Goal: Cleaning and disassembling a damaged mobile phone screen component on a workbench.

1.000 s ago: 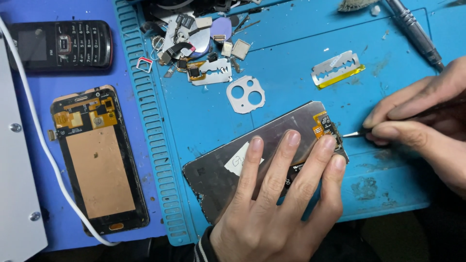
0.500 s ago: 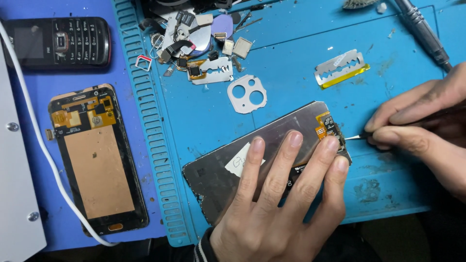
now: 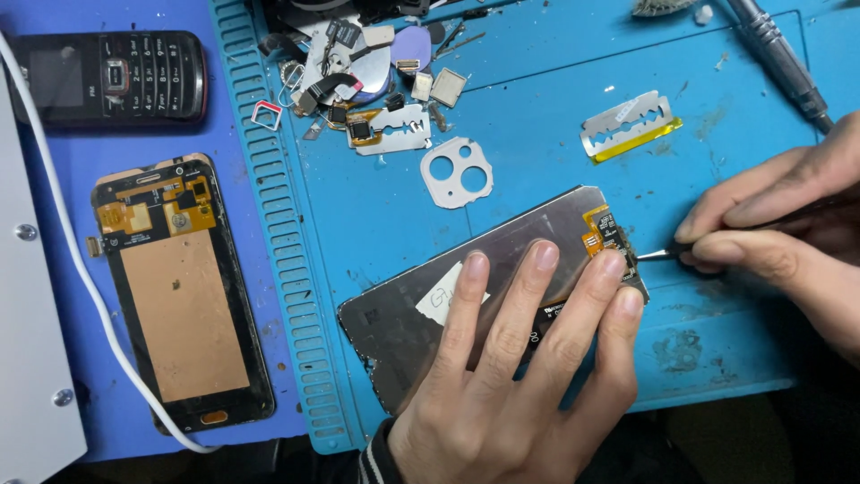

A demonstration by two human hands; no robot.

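A grey phone screen panel [image 3: 421,309] lies face down on the blue repair mat [image 3: 537,152], tilted, with an orange flex connector [image 3: 602,230] at its upper right corner. My left hand [image 3: 520,367] lies flat on the panel, four fingers spread and pressing it down. My right hand [image 3: 779,233] comes in from the right and pinches a thin metal tool [image 3: 657,254], probably tweezers. The tool's tip touches the panel's edge beside the flex connector.
A second screen with a copper-coloured back [image 3: 179,296] and a black keypad phone [image 3: 107,76] lie on the left. A white cable [image 3: 81,269] runs beside them. Small parts [image 3: 376,81], a camera-hole plate [image 3: 459,172], a razor blade [image 3: 627,125] and a soldering iron [image 3: 779,54] sit farther back.
The view has shifted slightly. My right hand stays at the panel's corner with the tool tip at the connector. My left hand keeps pressing the panel.
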